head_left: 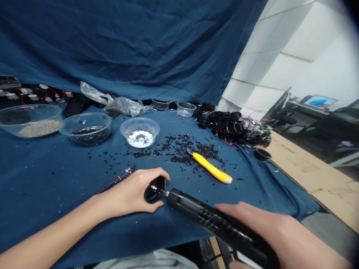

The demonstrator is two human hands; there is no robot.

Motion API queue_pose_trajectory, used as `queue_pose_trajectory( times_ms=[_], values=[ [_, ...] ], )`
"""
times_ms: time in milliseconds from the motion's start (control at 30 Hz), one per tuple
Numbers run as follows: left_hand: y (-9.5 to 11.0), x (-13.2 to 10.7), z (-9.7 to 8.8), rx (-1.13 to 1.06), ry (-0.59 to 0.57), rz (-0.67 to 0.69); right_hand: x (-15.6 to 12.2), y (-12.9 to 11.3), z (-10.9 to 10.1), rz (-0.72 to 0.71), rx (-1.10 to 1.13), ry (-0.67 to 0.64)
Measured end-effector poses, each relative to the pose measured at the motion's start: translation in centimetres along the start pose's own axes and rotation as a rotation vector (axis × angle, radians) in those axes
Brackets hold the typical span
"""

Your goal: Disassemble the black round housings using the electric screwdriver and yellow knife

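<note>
My left hand (140,190) is closed around a round black plastic cup (147,196), its open side turned toward the right. A small white piece (153,187) shows inside the cup. In my right hand (260,228) is a black electric screwdriver (207,215), its thin bit pointing left into the cup's opening. Whether the bit touches a screw cannot be made out. Behind the screwdriver lies a yellow-handled craft knife (213,168), its blade among many tiny black pieces (182,158). A red wire (113,182) with small metal parts lies behind my left wrist.
Clear bowls stand at the back left: one with white pieces (140,125), one with dark pieces (85,118), and a wide one with greyish bits (60,109). Black cups (224,125) are piled at the right rear. A blue curtain (126,45) hangs behind; cardboard (305,168) borders the right side.
</note>
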State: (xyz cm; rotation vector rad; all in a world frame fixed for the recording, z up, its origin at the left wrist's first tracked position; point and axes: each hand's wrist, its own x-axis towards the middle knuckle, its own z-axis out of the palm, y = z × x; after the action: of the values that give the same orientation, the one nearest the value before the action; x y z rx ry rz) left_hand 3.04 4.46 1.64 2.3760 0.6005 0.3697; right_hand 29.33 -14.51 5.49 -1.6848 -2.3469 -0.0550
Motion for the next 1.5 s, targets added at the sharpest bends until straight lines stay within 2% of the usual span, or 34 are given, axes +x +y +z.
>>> queue_pose_trajectory(
  times_ms=[100,200,267,367,467,567,700,800,867,933,1033,1133,1200,1333,1400,1500],
  values=[
    [-1.0,0.2,-1.1,0.051,0.083,-0.116,1.0,0.8,0.2,0.213,0.069,-0.032],
    [-2.1,0.0,-2.7,0.107,0.167,-0.206,2.9,2.0,1.0,0.321,0.148,-0.087],
    [-2.4,-0.3,-3.6,0.111,0.223,-0.241,4.4,2.7,1.8,0.317,0.192,-0.109],
    [-2.0,-0.5,-4.3,0.046,0.287,-0.25,6.1,3.2,3.0,0.216,0.22,-0.113],
    [-1.4,-0.5,-4.1,-0.079,0.299,-0.206,6.6,3.3,4.1,0.156,0.205,-0.078],
    [-1.0,-0.5,-3.6,-0.225,0.271,-0.145,6.7,3.9,5.2,0.199,0.173,-0.005],
    [-1.0,-0.4,-3.0,-0.441,0.221,-0.084,7.6,6.4,7.0,0.331,0.095,0.068],
    [-1.0,-0.3,-2.6,-0.616,0.206,-0.06,8.4,8.4,8.2,0.337,0.081,0.067],
    [-0.9,-0.2,-2.4,-0.672,0.217,-0.063,8.6,8.8,8.4,0.315,0.099,0.096],
    [-0.8,-0.2,-2.2,-0.682,0.237,-0.069,8.5,7.9,7.9,0.301,0.123,0.156],
    [-0.5,-0.3,-2.0,-0.63,0.254,-0.091,8.0,4.4,6.4,0.246,0.169,0.224],
    [-0.1,-0.5,-1.8,-0.552,0.268,-0.095,7.7,0.1,5.1,-0.012,0.157,0.201],
    [0.3,-0.6,-1.7,-0.564,0.26,-0.064,7.9,-1.8,4.9,-0.117,0.116,0.219],
    [0.8,-0.8,-1.4,-0.652,0.198,-0.015,8.4,-2.7,5.2,-0.146,0.143,0.189],
    [0.9,-0.9,-1.2,-0.645,0.206,0.004,8.3,-2.5,5.4,-0.144,0.12,0.184],
    [0.8,-0.9,-1.0,-0.599,0.237,0.028,8.0,-2.5,5.5,-0.144,0.048,0.248]
  ],
)
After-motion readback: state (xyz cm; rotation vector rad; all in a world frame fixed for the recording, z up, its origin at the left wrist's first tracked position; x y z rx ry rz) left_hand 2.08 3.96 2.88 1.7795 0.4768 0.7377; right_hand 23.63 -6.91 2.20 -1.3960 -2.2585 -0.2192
